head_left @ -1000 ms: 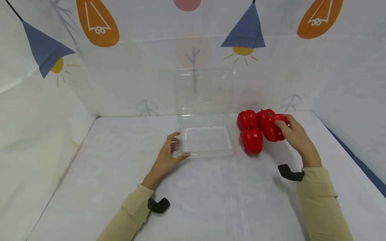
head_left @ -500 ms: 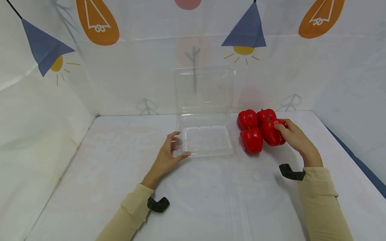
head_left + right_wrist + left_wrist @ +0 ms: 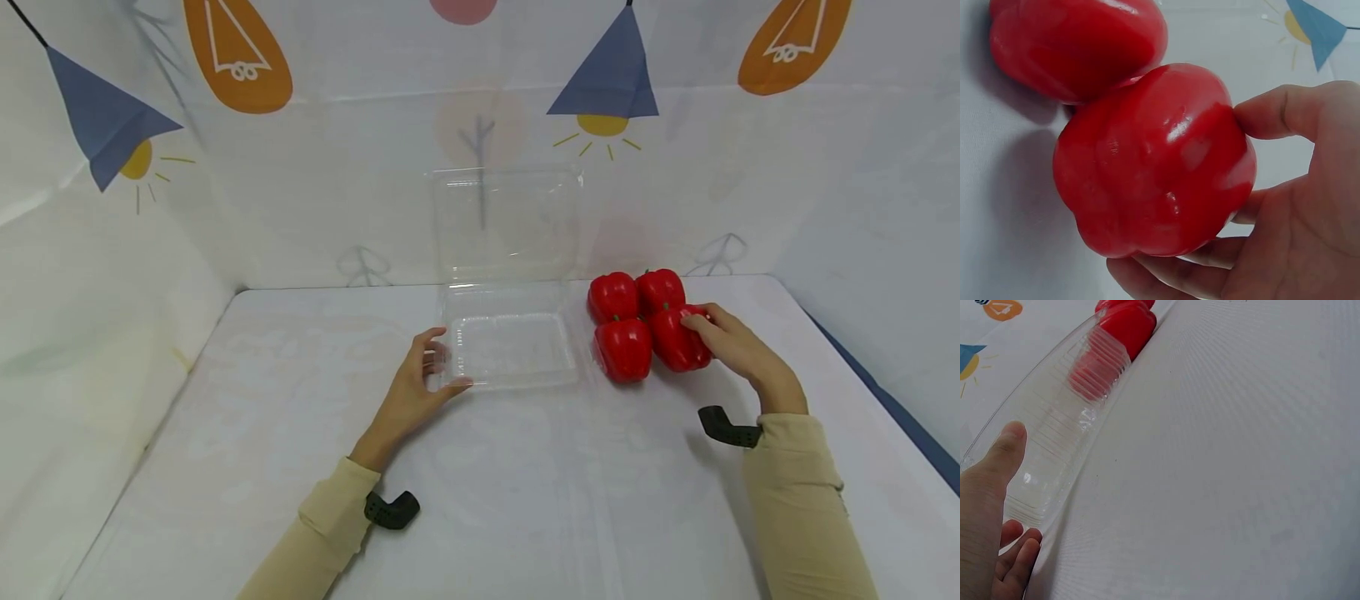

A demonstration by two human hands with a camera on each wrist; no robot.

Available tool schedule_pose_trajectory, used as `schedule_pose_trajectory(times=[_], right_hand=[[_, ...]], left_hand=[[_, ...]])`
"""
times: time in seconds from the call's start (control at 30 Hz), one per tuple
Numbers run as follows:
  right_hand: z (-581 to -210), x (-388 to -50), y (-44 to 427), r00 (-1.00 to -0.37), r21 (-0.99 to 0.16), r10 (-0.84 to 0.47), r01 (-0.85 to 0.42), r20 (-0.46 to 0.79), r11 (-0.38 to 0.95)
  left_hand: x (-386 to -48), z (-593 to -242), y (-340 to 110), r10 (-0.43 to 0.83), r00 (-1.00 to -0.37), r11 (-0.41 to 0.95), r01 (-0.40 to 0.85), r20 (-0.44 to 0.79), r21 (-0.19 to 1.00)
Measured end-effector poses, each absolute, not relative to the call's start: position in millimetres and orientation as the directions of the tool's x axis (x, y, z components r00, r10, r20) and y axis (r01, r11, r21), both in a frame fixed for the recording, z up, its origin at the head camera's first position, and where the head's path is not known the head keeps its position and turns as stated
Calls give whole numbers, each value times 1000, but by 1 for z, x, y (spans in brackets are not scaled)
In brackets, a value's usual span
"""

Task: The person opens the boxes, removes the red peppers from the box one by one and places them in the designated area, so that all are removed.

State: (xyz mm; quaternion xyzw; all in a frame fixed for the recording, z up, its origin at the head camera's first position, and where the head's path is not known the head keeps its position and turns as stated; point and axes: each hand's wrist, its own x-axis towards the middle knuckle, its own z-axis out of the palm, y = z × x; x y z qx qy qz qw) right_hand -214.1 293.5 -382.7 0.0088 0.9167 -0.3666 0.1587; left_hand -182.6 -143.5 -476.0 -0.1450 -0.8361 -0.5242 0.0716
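Note:
My right hand (image 3: pixel 731 342) holds a glossy red bell pepper (image 3: pixel 678 340) between thumb and fingers at the right of the table. Close up in the right wrist view, the fingers wrap the far side of this pepper (image 3: pixel 1154 169). Beside it stand another pepper (image 3: pixel 625 350) at the front and two behind, one on the left (image 3: pixel 612 297) and one on the right (image 3: pixel 660 289). A clear plastic clamshell container (image 3: pixel 517 350) lies with its lid (image 3: pixel 506 225) raised. With thumb and fingers, my left hand (image 3: pixel 416 379) grips the container's left front corner.
A white cloth covers the table (image 3: pixel 487 483). White fabric walls with printed lamps and bulbs rise at the back (image 3: pixel 337 183) and both sides. The raised lid stands in front of the back wall.
My right hand has lowered the pepper slightly toward the front, so that it sits beside the other peppers. The left hand has kept its place on the container.

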Motion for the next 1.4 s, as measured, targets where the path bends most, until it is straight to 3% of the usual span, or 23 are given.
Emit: schedule_pose_trajectory(times=[1.17,1.4], right_hand=[[-396,-221,300,-921,-633,-142,132,-363,762],[-397,-219,302,-922,-621,-145,119,-358,775]], left_hand=[[-188,-482,-146,178,-939,423,343,294,839],[-186,-484,-145,204,-920,367,390,336,844]])
